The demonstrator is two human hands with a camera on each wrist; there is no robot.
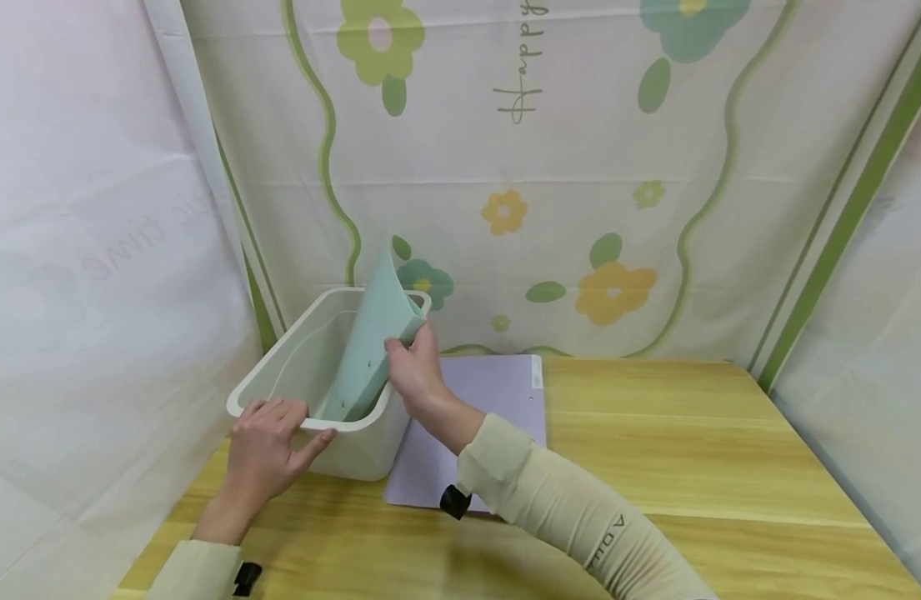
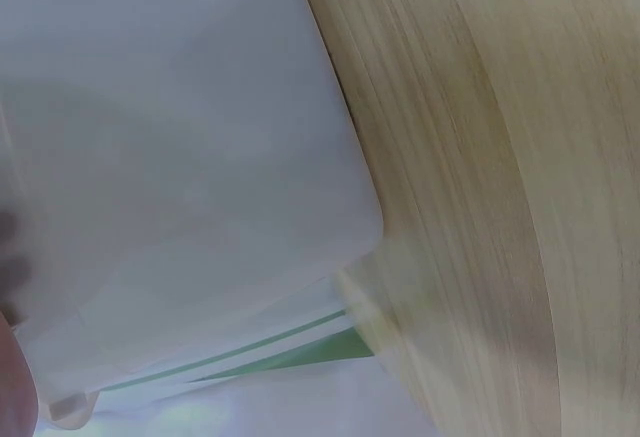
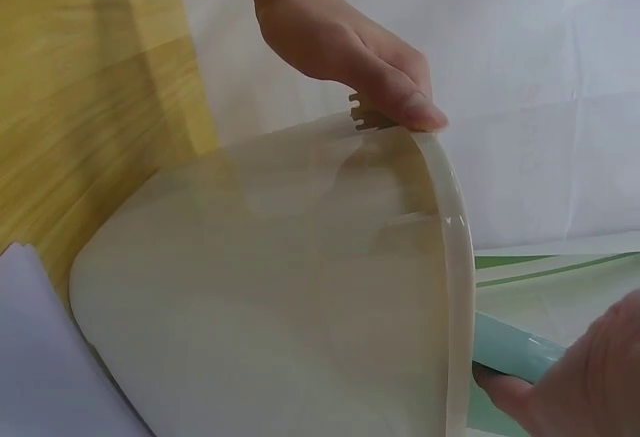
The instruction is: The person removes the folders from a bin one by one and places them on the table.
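Note:
A mint-green file folder (image 1: 373,333) stands tilted and bowed, its lower part inside a white plastic bin (image 1: 355,454). My right hand (image 1: 418,367) pinches the folder's right edge, thumb on the near face, above the bin's right rim. In the right wrist view, that hand (image 3: 590,382) shows beside the rim with a strip of the green folder (image 3: 510,347). My left hand (image 1: 268,442) grips the near left corner of the bin, fingers over the rim and thumb along the outside. Only a sliver of it appears in the left wrist view, beside the bin wall (image 2: 190,157).
A lilac folder (image 1: 490,392) with a white label lies flat on the wooden table (image 1: 670,433), directly right of the bin and partly hidden behind it. Printed fabric (image 1: 550,150) hangs behind the table, and pale fabric sheets (image 1: 77,333) close in both sides.

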